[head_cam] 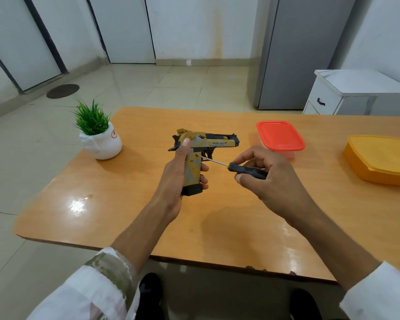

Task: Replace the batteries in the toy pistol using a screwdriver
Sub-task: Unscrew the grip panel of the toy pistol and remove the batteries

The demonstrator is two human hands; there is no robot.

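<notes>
Centre frame: left hand (179,167) grips toy pistol (200,153); right hand (263,174) holds screwdriver (238,166), tip at grip screw. Compartment apparently unopened; battery swap remains.

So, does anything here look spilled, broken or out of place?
Only small things: a little wet-looking blotch on the table near its left edge, and yellowish streaks down the back wall. Nothing else looks askew.

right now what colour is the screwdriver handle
The screwdriver handle is black with a yellow collar; the head view shows it.
</notes>
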